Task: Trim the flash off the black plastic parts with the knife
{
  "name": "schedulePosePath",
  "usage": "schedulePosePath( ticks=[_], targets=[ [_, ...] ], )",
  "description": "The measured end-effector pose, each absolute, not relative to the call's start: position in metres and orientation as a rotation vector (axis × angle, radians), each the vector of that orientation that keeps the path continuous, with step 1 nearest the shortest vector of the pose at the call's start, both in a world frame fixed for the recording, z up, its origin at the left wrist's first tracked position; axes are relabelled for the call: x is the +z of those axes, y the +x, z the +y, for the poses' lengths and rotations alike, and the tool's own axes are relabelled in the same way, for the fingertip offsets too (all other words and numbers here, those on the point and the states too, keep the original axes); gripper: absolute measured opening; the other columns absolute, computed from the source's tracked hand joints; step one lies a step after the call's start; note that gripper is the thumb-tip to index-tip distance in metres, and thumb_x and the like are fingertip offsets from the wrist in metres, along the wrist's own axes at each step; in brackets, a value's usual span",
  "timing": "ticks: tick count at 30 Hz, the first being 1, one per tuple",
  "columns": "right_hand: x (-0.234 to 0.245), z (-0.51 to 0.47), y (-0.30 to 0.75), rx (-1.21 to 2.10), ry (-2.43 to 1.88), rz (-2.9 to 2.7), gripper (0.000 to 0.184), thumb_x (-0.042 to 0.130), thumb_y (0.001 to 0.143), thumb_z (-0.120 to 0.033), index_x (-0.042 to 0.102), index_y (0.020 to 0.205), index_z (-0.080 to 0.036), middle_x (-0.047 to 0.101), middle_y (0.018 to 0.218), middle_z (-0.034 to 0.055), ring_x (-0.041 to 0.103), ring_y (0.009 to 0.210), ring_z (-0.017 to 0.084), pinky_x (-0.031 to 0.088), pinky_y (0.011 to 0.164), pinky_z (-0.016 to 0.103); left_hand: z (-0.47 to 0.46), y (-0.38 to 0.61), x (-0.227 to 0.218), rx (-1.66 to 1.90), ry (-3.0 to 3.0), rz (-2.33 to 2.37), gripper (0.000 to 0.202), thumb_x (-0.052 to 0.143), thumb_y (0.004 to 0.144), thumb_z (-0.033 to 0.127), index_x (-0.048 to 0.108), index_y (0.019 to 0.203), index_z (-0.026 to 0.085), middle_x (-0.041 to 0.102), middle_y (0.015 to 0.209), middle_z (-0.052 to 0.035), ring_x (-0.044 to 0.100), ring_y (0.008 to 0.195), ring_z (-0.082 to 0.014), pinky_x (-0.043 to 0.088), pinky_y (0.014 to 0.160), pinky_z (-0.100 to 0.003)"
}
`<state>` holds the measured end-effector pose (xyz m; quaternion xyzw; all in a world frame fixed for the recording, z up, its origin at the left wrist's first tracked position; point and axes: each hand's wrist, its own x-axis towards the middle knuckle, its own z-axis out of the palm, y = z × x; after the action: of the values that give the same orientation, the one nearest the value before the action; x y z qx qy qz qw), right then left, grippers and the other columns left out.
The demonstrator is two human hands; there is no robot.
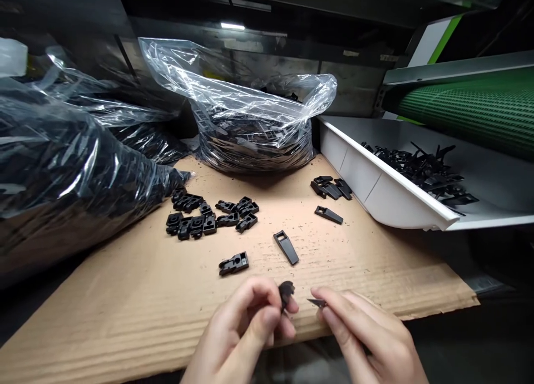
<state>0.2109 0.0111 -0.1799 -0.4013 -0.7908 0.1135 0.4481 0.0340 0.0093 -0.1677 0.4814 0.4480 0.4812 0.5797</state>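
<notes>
My left hand [246,328] pinches a small black plastic part [286,294] between thumb and fingers, over the cardboard's front edge. Just to its right, my right hand [371,334] grips a thin, pointed black plastic piece [317,303], its tip facing the left hand's part; a small gap separates the two. Beyond the hands lie a single black clip body [233,263] and a flat tapered black lever [286,247]. Another tapered lever [329,215] rests farther right. The fingers hide most of both held pieces.
Several black clip bodies [196,225] cluster on the cardboard [167,295] at left, and several levers [331,187] at right. Clear plastic bags [254,133] of black parts stand behind and at left. A white tray [359,189] holding black pieces sits right, beneath a green roller [467,106].
</notes>
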Motion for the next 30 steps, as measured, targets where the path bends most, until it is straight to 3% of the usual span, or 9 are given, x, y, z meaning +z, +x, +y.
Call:
schedulePosePath(
  ticks=[1, 4, 8, 17, 20, 23, 26, 30],
  targets=[
    [-0.183, 0.011, 0.21, 0.203, -0.959, -1.973, 0.028, 0.052, 0.079, -0.004, 0.056, 0.105, -0.015, 0.065, 0.077, 0.0055, 0.063, 0.07, 0.015, 0.051, 0.065, 0.022, 0.01, 0.035, -0.169, 1.136, 1.084, 1.096, 0.022, 0.059, 0.076, 0.043, 0.06, 0.092, 0.028, 0.066, 0.076, 0.0023, 0.061, 0.067, -0.0116, 0.048, 0.062, -0.016],
    [-0.185, 0.014, 0.205, 0.059, -0.893, -1.972, 0.029, 0.056, 0.076, -0.001, 0.057, 0.103, -0.011, 0.068, 0.08, 0.0074, 0.063, 0.067, 0.015, 0.052, 0.063, 0.021, 0.011, 0.036, -0.173, 1.136, 1.14, 1.233, 0.035, 0.063, 0.075, 0.031, 0.057, 0.109, 0.034, 0.067, 0.091, 0.0023, 0.063, 0.081, -0.0136, 0.05, 0.072, -0.018],
    [-0.18, 0.017, 0.197, 0.005, -0.913, -1.933, 0.022, 0.057, 0.076, -0.003, 0.06, 0.096, -0.013, 0.068, 0.077, 0.0057, 0.063, 0.066, 0.015, 0.051, 0.06, 0.023, 0.012, 0.033, -0.174, 1.173, 1.399, 1.358, 0.014, 0.064, 0.072, 0.025, 0.071, 0.081, 0.032, 0.069, 0.093, 0.0032, 0.062, 0.088, -0.0145, 0.047, 0.079, -0.014],
    [-0.179, 0.016, 0.196, -0.035, -0.952, -1.976, 0.025, 0.056, 0.075, 0.0, 0.061, 0.096, -0.012, 0.067, 0.08, 0.0069, 0.062, 0.07, 0.017, 0.05, 0.063, 0.026, 0.011, 0.03, -0.172, 1.178, 1.443, 1.376, 0.016, 0.064, 0.071, 0.023, 0.072, 0.082, 0.031, 0.07, 0.087, 0.0025, 0.063, 0.061, -0.0119, 0.052, 0.074, -0.019],
    [-0.182, 0.016, 0.196, -0.023, -0.945, -1.989, 0.029, 0.054, 0.074, 0.002, 0.06, 0.098, -0.012, 0.066, 0.08, 0.0078, 0.061, 0.07, 0.018, 0.049, 0.062, 0.026, 0.012, 0.028, -0.17, 1.181, 1.458, 1.344, 0.017, 0.064, 0.071, 0.021, 0.072, 0.081, 0.031, 0.07, 0.086, 0.0034, 0.064, 0.068, -0.0125, 0.051, 0.072, -0.016],
    [-0.178, 0.018, 0.197, 0.165, -0.925, -2.024, 0.025, 0.051, 0.078, -0.001, 0.058, 0.098, -0.013, 0.063, 0.071, 0.0055, 0.059, 0.061, 0.015, 0.047, 0.055, 0.023, 0.013, 0.027, -0.169, 1.183, 1.462, 1.293, 0.02, 0.064, 0.071, 0.018, 0.072, 0.08, 0.033, 0.071, 0.086, 0.0052, 0.064, 0.081, -0.0129, 0.049, 0.071, -0.011],
    [-0.168, 0.02, 0.198, 0.585, -1.014, -2.025, 0.016, 0.046, 0.083, -0.009, 0.06, 0.081, -0.018, 0.056, 0.058, -0.0008, 0.055, 0.05, 0.011, 0.044, 0.047, 0.018, 0.012, 0.028, -0.17, 1.197, 1.449, 1.238, 0.021, 0.064, 0.07, 0.016, 0.072, 0.081, 0.032, 0.071, 0.087, 0.0054, 0.064, 0.083, -0.0129, 0.048, 0.074, -0.012],
    [-0.152, 0.021, 0.198, 0.839, -0.989, -1.986, 0.022, 0.047, 0.081, -0.01, 0.064, 0.077, -0.023, 0.062, 0.062, -0.0029, 0.06, 0.057, 0.01, 0.046, 0.053, 0.015, 0.011, 0.032, -0.17, 1.279, 1.372, 1.251, 0.02, 0.064, 0.07, 0.016, 0.073, 0.078, 0.032, 0.071, 0.086, 0.0051, 0.064, 0.084, -0.014, 0.048, 0.076, -0.015]
  ],
)
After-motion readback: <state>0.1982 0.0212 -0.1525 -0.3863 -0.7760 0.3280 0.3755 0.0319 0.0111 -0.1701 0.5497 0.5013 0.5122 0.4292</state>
